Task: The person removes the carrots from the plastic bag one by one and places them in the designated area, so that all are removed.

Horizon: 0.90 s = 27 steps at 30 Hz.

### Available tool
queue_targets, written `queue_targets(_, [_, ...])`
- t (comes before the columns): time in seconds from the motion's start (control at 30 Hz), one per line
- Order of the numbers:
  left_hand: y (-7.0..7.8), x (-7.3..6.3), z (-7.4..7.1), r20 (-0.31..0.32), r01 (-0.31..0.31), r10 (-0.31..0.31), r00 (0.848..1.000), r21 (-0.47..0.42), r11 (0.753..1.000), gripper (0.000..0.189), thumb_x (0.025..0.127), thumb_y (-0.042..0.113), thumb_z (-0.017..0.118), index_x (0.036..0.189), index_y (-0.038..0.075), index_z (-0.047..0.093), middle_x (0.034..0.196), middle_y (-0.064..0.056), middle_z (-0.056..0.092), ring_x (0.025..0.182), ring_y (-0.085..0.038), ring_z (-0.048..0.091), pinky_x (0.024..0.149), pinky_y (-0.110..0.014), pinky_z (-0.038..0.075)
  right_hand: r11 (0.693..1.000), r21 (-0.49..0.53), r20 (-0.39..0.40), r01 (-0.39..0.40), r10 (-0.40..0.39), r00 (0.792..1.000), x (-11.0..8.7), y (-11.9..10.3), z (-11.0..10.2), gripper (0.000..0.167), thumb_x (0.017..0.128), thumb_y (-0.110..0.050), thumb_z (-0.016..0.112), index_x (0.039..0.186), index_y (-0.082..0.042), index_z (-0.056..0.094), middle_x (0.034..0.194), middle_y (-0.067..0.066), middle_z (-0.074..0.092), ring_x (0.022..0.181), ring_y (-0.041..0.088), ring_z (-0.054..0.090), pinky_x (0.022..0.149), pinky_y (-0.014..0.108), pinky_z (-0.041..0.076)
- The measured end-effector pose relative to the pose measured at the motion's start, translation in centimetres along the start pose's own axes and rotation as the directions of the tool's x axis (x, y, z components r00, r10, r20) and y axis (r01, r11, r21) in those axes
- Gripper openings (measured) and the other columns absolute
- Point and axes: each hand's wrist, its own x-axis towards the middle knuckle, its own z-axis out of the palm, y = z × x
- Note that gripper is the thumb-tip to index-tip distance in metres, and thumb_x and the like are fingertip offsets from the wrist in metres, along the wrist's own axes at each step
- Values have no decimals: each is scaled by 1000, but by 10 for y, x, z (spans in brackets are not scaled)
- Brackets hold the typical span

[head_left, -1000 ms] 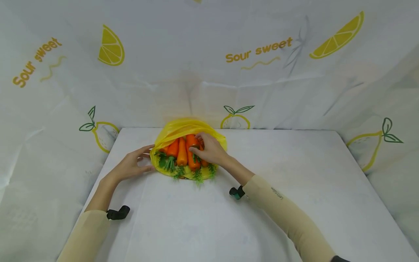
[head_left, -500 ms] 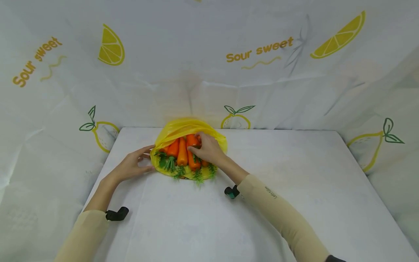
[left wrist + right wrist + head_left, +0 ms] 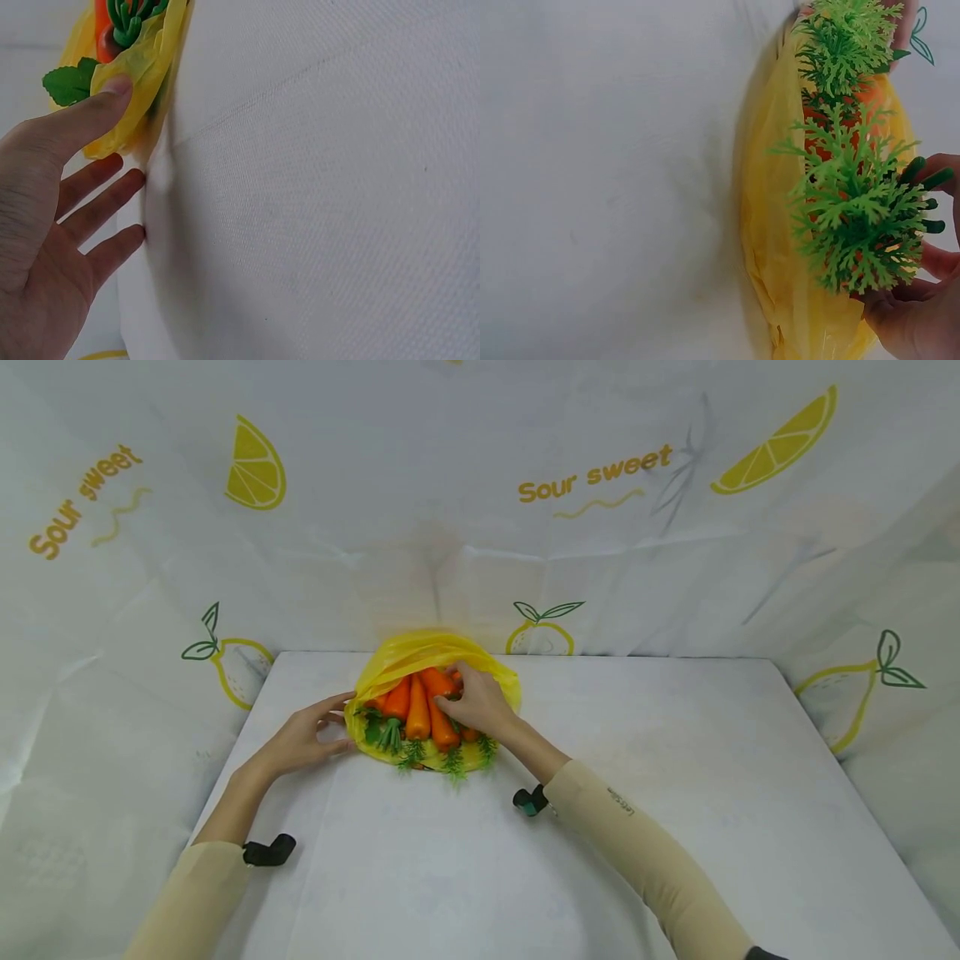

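A yellow plastic bag point(image 3: 408, 650) lies on its side at the table's back edge, its mouth toward me. Several orange carrots point(image 3: 417, 714) with green tops fill the mouth. My right hand point(image 3: 483, 700) reaches in from the right and holds one carrot point(image 3: 437, 683) near its green stems between thumb and fingers. In the right wrist view, feathery leaves point(image 3: 855, 210) hide part of that grip. At the bag's left side, my left hand point(image 3: 300, 739) has its fingers spread. The left wrist view shows its thumb point(image 3: 105, 105) lying against the yellow plastic.
The white table point(image 3: 450, 868) stretches in front of the bag and to its right. Behind it rises a white cloth backdrop point(image 3: 420, 543) with printed lemons. Dark wrist cameras point(image 3: 270, 850) sit at both cuffs.
My right hand has shifted slightly left into the bag's mouth. The carrot at its fingers has tilted, its far end swinging left. The left hand and the bag stay put.
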Motion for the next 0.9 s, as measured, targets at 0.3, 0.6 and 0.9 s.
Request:
queue_targets(0.3, [0,1,0,5,11,-11,1000,3,1000,83,94,16,87,164,4,44,152,-27,61,128,-44,70,114,-72,49,997,68,11,-22,21,1000,-6,3,-5,48,96,-29,76,138,-7,66,115,15,78,91,26,70,81,36,59])
queue_targets(0.6, [1,2,-1,9,11,-11,1000,-3,1000,83,94,17,87,164,4,44,152,-28,60,128,-45,70,114,-72,50,996,95,39,-4,0,999,-14,4,-17,47,95,-32,76,136,-9,66,114,15,78,88,24,67,77,31,56])
queue_targets(0.9, [1,1,-3,4,-3,3,1000,-12,1000,83,94,18,87,164,5,44,152,-27,61,128,-45,70,113,-74,49,994,109,93,6,-17,996,-30,6,-34,45,98,-31,77,135,-8,68,126,16,78,97,27,71,87,38,62])
